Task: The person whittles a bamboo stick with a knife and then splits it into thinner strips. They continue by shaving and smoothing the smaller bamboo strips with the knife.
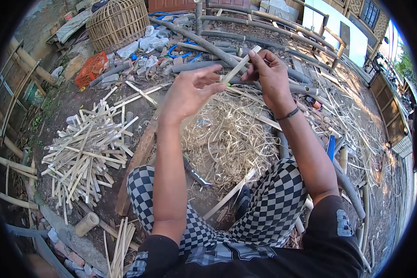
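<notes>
A pale split bamboo strip [238, 66] is raised in front of me, slanting up to the right. My right hand [269, 78] pinches it near its upper end between thumb and fingers. At the lower end, my left hand [190, 95] has its thumb and fingers closed around the strip, slightly blurred. Beneath both hands lies a heap of thin curled bamboo shavings [231, 139]. Between my knees, a tool with a dark handle and shiny metal end [199, 178] rests on the ground.
Cut bamboo strips [85, 155] are piled at left beside a wooden plank [136, 169]. Longer strips [122, 248] lie at lower left near a bamboo stub [86, 224]. Ahead are a woven bamboo cage [117, 25], an orange crate [91, 69] and bamboo poles [201, 42]. A blue object [331, 148] sits right.
</notes>
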`<control>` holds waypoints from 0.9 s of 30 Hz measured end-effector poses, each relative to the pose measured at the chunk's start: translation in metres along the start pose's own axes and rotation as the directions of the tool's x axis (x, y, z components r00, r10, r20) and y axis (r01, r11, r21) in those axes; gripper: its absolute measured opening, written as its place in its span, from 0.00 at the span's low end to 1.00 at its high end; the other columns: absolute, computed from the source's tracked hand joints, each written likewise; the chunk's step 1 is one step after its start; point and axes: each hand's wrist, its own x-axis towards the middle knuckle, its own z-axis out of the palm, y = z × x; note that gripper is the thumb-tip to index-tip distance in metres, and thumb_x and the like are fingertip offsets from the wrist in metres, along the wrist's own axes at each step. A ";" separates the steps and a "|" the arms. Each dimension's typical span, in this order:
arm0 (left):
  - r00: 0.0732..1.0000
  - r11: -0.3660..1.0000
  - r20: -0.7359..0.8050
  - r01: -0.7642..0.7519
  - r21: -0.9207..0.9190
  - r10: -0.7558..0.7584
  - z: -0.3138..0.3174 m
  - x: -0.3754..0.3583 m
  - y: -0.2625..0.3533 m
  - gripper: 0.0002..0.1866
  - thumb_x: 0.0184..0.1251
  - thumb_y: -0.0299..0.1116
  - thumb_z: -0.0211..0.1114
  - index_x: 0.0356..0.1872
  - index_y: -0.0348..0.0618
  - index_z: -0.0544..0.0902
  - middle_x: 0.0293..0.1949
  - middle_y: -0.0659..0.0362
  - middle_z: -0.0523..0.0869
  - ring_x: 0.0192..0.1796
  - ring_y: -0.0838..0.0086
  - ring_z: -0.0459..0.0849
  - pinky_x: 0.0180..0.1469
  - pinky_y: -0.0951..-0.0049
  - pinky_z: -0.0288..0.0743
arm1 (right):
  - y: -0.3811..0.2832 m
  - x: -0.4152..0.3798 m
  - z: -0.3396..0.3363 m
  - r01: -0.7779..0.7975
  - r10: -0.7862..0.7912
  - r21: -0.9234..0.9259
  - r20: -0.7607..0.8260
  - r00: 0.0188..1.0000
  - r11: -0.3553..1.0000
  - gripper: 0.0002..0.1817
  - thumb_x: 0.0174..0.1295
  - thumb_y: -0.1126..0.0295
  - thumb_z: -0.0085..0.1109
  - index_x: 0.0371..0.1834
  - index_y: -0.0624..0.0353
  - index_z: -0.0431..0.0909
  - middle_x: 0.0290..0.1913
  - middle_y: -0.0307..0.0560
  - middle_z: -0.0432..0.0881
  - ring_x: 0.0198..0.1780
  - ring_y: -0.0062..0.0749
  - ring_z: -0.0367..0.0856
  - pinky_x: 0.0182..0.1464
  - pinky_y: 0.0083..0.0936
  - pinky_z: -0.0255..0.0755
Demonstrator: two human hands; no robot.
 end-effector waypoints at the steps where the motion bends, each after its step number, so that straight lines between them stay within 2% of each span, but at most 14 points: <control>1: 0.998 0.997 0.054 0.020 -0.078 -0.016 0.019 0.007 -0.008 0.24 0.66 0.37 0.70 0.61 0.39 0.80 0.42 0.56 0.88 0.42 0.75 0.86 0.49 0.73 0.79 | 0.004 0.002 0.001 0.006 -0.006 -0.009 0.001 1.000 1.000 0.13 0.70 0.68 0.59 0.29 0.61 0.72 0.22 0.43 0.79 0.23 0.28 0.83 0.26 0.24 0.79; 2: 0.998 0.997 0.067 0.025 -0.069 -0.021 0.033 0.015 -0.016 0.24 0.66 0.37 0.70 0.61 0.39 0.80 0.42 0.56 0.88 0.42 0.75 0.86 0.49 0.73 0.79 | 0.008 0.005 -0.002 0.001 -0.001 -0.033 -0.019 1.000 0.999 0.13 0.70 0.68 0.59 0.29 0.61 0.72 0.21 0.42 0.79 0.22 0.26 0.83 0.25 0.22 0.78; 3: 0.998 0.990 0.045 0.057 -0.126 -0.051 0.046 0.021 -0.022 0.20 0.68 0.36 0.68 0.58 0.39 0.82 0.35 0.60 0.87 0.35 0.79 0.84 0.41 0.76 0.78 | 0.012 0.009 -0.005 0.000 -0.001 -0.026 -0.032 0.999 1.000 0.13 0.70 0.68 0.59 0.29 0.61 0.72 0.21 0.42 0.79 0.22 0.26 0.83 0.25 0.22 0.78; 5: 0.996 0.981 0.030 0.086 -0.177 -0.082 0.060 0.032 -0.034 0.16 0.70 0.34 0.66 0.55 0.40 0.84 0.28 0.64 0.86 0.29 0.83 0.82 0.34 0.80 0.77 | 0.017 0.015 -0.011 0.091 -0.101 -0.234 -0.032 0.994 0.968 0.13 0.70 0.68 0.59 0.28 0.62 0.72 0.20 0.40 0.79 0.20 0.24 0.82 0.23 0.21 0.76; 7: 0.999 0.962 -0.029 0.026 -0.271 -0.035 0.066 0.040 -0.050 0.13 0.74 0.34 0.62 0.51 0.38 0.85 0.27 0.64 0.84 0.25 0.84 0.79 0.29 0.80 0.74 | 0.027 0.022 -0.015 0.111 -0.120 -0.221 -0.028 0.992 0.969 0.13 0.70 0.68 0.59 0.29 0.62 0.73 0.19 0.39 0.79 0.20 0.22 0.81 0.22 0.19 0.74; 9: 1.000 0.951 -0.020 0.010 -0.308 -0.017 0.069 0.046 -0.063 0.14 0.77 0.37 0.58 0.50 0.38 0.85 0.26 0.64 0.84 0.24 0.85 0.78 0.27 0.82 0.70 | 0.037 0.028 -0.016 0.080 -0.080 -0.031 -0.015 0.997 0.996 0.12 0.70 0.68 0.59 0.30 0.63 0.74 0.19 0.38 0.78 0.20 0.21 0.81 0.22 0.19 0.73; 11: 0.992 0.867 0.058 0.129 -0.481 -0.116 0.067 0.048 -0.074 0.16 0.79 0.40 0.55 0.50 0.40 0.85 0.27 0.64 0.84 0.24 0.85 0.77 0.25 0.84 0.66 | 0.053 0.036 -0.013 0.056 -0.056 0.010 -0.002 0.998 0.998 0.11 0.71 0.69 0.59 0.31 0.64 0.75 0.19 0.38 0.78 0.21 0.20 0.81 0.21 0.19 0.73; 13: 0.988 0.863 0.038 0.152 -0.482 -0.153 0.068 0.048 -0.085 0.19 0.80 0.44 0.53 0.51 0.40 0.84 0.27 0.64 0.83 0.23 0.85 0.75 0.25 0.85 0.63 | 0.065 0.037 -0.004 0.024 -0.023 -0.039 0.016 1.000 0.999 0.11 0.72 0.70 0.57 0.32 0.64 0.75 0.19 0.39 0.78 0.21 0.20 0.81 0.21 0.19 0.74; 16: 0.967 0.598 -0.143 0.013 -0.802 -0.213 0.058 0.044 -0.099 0.20 0.79 0.46 0.54 0.53 0.38 0.82 0.28 0.65 0.80 0.22 0.85 0.71 0.26 0.83 0.64 | 0.072 0.034 0.020 -0.114 0.106 0.058 0.124 0.987 0.992 0.09 0.72 0.71 0.56 0.34 0.65 0.74 0.21 0.39 0.77 0.21 0.20 0.78 0.26 0.19 0.77; 19: 0.866 0.616 -0.326 -0.026 -0.788 -0.379 0.051 0.039 -0.122 0.21 0.78 0.47 0.55 0.53 0.39 0.82 0.28 0.66 0.80 0.24 0.85 0.73 0.27 0.83 0.66 | 0.079 0.025 0.054 -0.173 0.141 0.107 0.254 0.957 0.979 0.07 0.72 0.72 0.56 0.37 0.65 0.74 0.23 0.40 0.78 0.23 0.20 0.79 0.27 0.19 0.78; 22: 0.821 0.701 -0.398 0.004 -0.713 -0.410 0.025 0.036 -0.137 0.19 0.75 0.45 0.61 0.52 0.40 0.83 0.29 0.67 0.81 0.28 0.85 0.77 0.30 0.81 0.71 | 0.085 0.011 0.085 -0.152 0.095 0.163 0.315 0.945 0.975 0.05 0.70 0.75 0.56 0.43 0.65 0.72 0.27 0.40 0.80 0.26 0.18 0.80 0.27 0.18 0.77; 24: 0.783 0.735 -0.439 0.032 -0.678 -0.439 -0.008 0.022 -0.134 0.18 0.74 0.44 0.63 0.52 0.40 0.84 0.29 0.67 0.82 0.29 0.85 0.78 0.31 0.81 0.72 | 0.094 0.003 0.101 -0.164 0.101 0.147 0.360 0.927 0.975 0.11 0.68 0.79 0.56 0.51 0.63 0.69 0.31 0.41 0.81 0.26 0.18 0.80 0.26 0.18 0.77; 26: 0.798 0.941 -0.505 0.227 -0.250 -0.327 -0.040 0.006 -0.113 0.17 0.70 0.41 0.67 0.51 0.40 0.86 0.29 0.65 0.85 0.28 0.84 0.79 0.31 0.80 0.73 | 0.091 -0.003 0.109 -0.160 0.109 0.089 0.418 0.902 0.983 0.11 0.68 0.77 0.57 0.51 0.63 0.69 0.31 0.43 0.81 0.26 0.20 0.81 0.25 0.18 0.77; 27: 0.783 0.944 -0.531 0.224 -0.244 -0.323 -0.057 -0.006 -0.105 0.17 0.70 0.41 0.67 0.51 0.40 0.86 0.29 0.65 0.85 0.28 0.84 0.79 0.31 0.80 0.73 | 0.087 -0.007 0.113 -0.130 0.088 0.071 0.428 0.900 0.989 0.11 0.68 0.76 0.57 0.51 0.63 0.69 0.31 0.44 0.81 0.26 0.20 0.82 0.25 0.18 0.77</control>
